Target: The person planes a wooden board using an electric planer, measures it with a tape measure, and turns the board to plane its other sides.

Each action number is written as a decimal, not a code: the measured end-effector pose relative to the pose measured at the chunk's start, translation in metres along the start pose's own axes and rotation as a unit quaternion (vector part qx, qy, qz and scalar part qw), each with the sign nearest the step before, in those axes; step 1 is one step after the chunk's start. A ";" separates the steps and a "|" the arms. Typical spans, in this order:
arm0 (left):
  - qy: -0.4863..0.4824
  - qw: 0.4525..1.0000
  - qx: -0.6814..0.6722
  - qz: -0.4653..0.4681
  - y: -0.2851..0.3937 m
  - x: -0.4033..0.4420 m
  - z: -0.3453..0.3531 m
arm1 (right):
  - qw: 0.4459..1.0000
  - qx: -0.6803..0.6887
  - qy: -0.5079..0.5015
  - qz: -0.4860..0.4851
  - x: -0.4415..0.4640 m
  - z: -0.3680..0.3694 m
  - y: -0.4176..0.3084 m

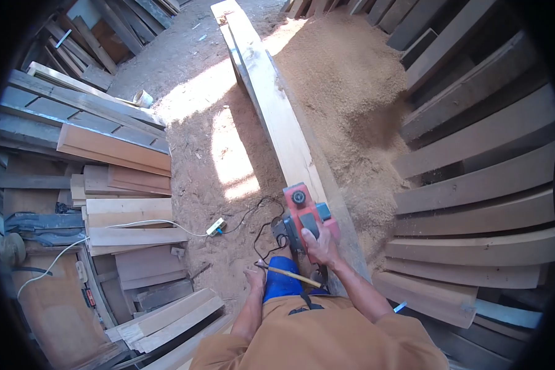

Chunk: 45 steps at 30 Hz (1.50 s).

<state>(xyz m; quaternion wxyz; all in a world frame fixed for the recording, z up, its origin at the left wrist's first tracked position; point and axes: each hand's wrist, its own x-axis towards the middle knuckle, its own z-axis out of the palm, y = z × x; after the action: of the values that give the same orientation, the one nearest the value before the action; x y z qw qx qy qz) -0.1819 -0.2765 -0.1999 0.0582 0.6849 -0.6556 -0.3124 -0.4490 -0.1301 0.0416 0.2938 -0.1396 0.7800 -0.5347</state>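
My right hand (322, 248) is wrapped round the handle of a red and black electric planer (299, 213). The planer rests on a long pale wooden beam (277, 117), at the end nearest me. My left hand (255, 275) hangs low beside my blue-clad leg, its fingers loosely apart. Close to those fingers is one end of a thin yellowish stick (293, 275), which crosses in front of my waist; I see no clear grip on it. A dark power cord (257, 239) loops left of the planer.
A power strip (216, 227) lies on the dusty floor, with a white cable (142, 221) running left. Sawdust (339, 68) is heaped right of the beam. Stacked boards (475, 203) line the right side; more planks (129, 213) lie at left. A white bucket (143, 98) stands farther back.
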 end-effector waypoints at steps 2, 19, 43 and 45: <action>-0.026 0.987 -0.142 -0.068 0.015 0.038 0.031 | 1.000 0.006 -0.007 0.011 0.061 0.004 -0.024; -0.264 0.924 -0.181 0.210 0.335 0.005 0.082 | 0.998 -0.055 0.023 -0.023 0.559 0.027 -0.220; -0.438 0.829 -0.021 0.348 0.235 -0.031 0.039 | 0.996 0.024 -0.053 0.066 0.236 -0.006 -0.065; -0.564 0.762 -0.010 0.318 0.205 -0.049 0.020 | 0.998 -0.043 -0.046 0.022 0.148 -0.015 -0.039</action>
<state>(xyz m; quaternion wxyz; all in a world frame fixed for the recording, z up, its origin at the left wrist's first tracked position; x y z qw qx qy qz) -0.3664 -0.2513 -0.0985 -0.2199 0.1367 -0.7469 -0.6124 -0.5789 -0.2127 0.0355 0.3346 -0.1595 0.7908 -0.4871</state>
